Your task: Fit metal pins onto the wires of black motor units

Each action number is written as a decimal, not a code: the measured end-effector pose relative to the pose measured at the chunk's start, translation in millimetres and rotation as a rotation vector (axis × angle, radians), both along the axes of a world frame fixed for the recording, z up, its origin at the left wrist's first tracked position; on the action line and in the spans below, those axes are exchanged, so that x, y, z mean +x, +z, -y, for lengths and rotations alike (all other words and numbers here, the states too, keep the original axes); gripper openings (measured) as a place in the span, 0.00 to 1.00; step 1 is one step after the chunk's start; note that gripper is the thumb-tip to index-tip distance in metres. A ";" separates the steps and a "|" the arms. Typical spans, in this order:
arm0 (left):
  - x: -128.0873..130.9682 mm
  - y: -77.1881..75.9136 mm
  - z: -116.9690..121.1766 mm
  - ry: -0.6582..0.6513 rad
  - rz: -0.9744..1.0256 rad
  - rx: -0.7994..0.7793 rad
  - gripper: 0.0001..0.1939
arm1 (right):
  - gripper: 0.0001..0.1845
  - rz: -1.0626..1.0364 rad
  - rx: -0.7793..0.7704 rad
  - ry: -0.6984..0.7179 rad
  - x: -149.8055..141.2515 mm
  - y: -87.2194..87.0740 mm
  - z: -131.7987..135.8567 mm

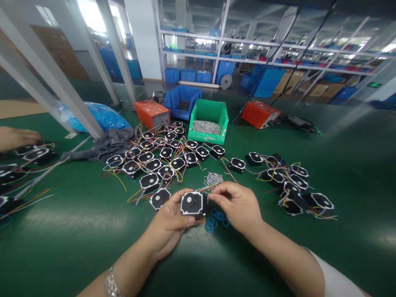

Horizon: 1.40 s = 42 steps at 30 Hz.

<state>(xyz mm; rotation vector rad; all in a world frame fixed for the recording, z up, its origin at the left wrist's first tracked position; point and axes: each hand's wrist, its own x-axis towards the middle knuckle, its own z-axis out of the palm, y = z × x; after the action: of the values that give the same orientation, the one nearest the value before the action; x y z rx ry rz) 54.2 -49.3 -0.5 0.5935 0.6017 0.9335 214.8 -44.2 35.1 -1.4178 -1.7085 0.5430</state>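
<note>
My left hand is wrapped round a small black motor with white edging and a round pale spot on its face. Coloured wires run from the motor's far side towards my right hand. The thumb and forefinger of that hand are pinched together beside the motor's right edge; whatever is between them is too small to make out. Just beyond the motor lies a heap of silvery screws. Several blue rubber rings lie on the green table below my right fingers.
Many wired motors spread over the left, with another group at right. Behind stand a green bin of screws, a blue bin and two orange boxes. A grey cloth and another person's hand are at left.
</note>
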 end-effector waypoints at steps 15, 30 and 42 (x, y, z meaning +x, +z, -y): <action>2.9 -2.7 1.7 -0.008 -0.034 0.019 0.26 | 0.07 0.202 0.214 0.196 -0.3 -7.6 -1.1; -6.4 -0.5 -6.2 0.077 0.068 -0.066 0.21 | 0.08 0.634 -0.023 0.374 25.2 -32.3 -33.1; -3.6 0.8 -2.9 0.041 -0.052 -0.008 0.16 | 0.04 0.323 -0.038 0.246 18.3 -34.0 -33.1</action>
<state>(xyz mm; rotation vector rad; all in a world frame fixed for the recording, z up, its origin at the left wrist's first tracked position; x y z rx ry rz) 50.7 -46.4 0.2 0.6014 0.6656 0.9557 233.1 -11.1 1.0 -1.3869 -2.1593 0.5008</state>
